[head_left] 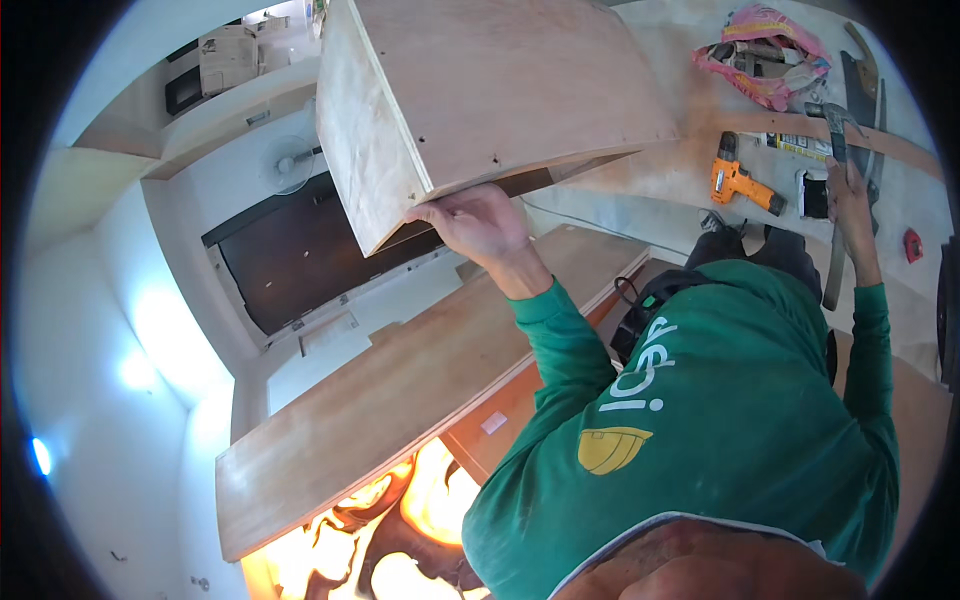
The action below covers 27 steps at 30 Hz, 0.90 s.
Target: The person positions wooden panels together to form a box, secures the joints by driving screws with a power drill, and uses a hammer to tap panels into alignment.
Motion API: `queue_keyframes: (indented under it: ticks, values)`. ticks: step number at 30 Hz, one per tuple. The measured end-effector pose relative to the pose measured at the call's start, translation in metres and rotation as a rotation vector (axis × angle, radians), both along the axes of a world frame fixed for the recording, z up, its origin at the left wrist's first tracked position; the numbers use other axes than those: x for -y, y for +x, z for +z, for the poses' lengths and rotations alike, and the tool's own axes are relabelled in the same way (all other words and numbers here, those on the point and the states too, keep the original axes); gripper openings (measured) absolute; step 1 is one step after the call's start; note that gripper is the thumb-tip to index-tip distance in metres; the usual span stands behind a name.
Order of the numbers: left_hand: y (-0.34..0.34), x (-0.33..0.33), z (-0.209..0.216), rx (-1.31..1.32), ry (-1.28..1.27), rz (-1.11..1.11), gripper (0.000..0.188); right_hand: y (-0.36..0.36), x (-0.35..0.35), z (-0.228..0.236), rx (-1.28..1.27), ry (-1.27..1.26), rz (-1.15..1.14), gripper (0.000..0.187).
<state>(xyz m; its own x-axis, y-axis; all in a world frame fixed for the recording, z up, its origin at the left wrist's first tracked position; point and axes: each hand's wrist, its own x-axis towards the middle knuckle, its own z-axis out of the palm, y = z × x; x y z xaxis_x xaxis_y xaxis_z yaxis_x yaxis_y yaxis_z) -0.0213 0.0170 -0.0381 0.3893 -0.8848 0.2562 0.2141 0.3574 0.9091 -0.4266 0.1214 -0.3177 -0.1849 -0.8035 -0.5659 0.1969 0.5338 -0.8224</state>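
A large plywood box (520,85) with a pale front edge and a few dark screw holes fills the upper middle. Its lower corner rests against my left hand (482,228); the thumb lies along the edge and the other fingers are partly hidden. On the right, my right hand (852,208) is closed around the handle of a claw hammer (836,125), just below the metal head. The rest of the handle hangs down past the wrist.
An orange cordless drill (740,180) lies left of the hammer. Beyond it sits a pink bag (765,55) of tools, with a handsaw (858,85) and a wooden strip (900,148) nearby. A long wooden board (400,365) spans the left, and a fan (288,165) stands behind.
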Motion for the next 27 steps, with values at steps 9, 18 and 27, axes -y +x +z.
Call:
queue_keyframes:
  ticks: [9, 18, 27]
  values:
    - [-0.004, 0.005, 0.004, 0.007, -0.004, -0.005, 0.063, -0.006, 0.014, -0.028, -0.039, 0.076, 0.055, 0.036]
    - [0.047, -0.004, -0.055, 0.302, 0.118, -0.088, 0.05, 0.014, 0.023, 0.004, -0.133, 0.036, -0.086, 0.036]
    - [0.047, 0.007, -0.079, 0.351, 0.101, -0.162, 0.051, 0.024, -0.012, 0.042, -0.202, 0.017, -0.204, 0.032]
